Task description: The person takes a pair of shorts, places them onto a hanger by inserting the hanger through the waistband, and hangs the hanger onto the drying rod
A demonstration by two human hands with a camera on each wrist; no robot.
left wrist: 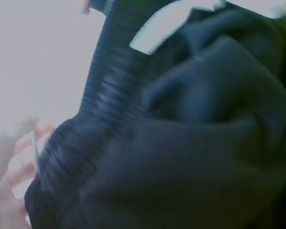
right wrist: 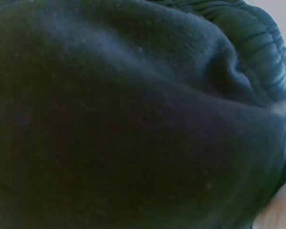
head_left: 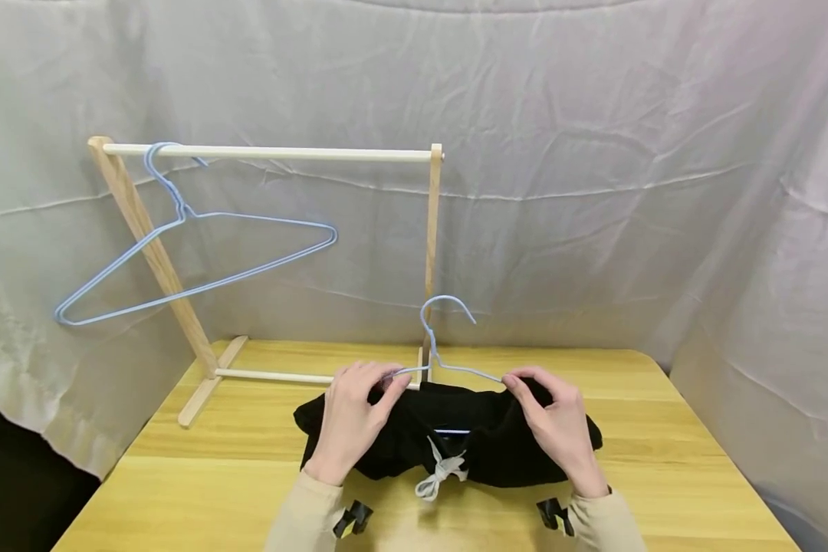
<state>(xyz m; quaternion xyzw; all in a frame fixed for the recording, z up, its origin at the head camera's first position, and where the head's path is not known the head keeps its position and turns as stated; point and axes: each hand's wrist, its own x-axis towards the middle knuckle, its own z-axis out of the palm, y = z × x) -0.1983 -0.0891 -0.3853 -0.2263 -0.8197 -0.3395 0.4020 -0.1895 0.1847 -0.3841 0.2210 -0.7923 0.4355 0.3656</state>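
Observation:
A light blue wire hanger (head_left: 445, 362) stands with its hook upward, its lower part inside a black garment (head_left: 414, 429) with a gathered waistband. A grey drawstring (head_left: 440, 471) is tied in a bow at the garment's front. My left hand (head_left: 355, 414) pinches the hanger's left shoulder between thumb and fingers, at the waistband. On the other side, my right hand (head_left: 555, 418) pinches the right shoulder the same way. Between them the hanger's lower bar shows through the opening. In the left wrist view, the dark gathered waistband (left wrist: 90, 124) runs up from the left hand's fingers (left wrist: 19, 176). Dark cloth (right wrist: 133, 129) fills most of the right wrist view.
Behind the hands stands a wooden rack with a white top rail (head_left: 283, 153). Light blue hangers (head_left: 200, 291) hang close together at its left end. The rack's right post (head_left: 433, 230) rises just behind the held hanger's hook. A grey curtain (head_left: 593, 192) surrounds the wooden table (head_left: 662, 475).

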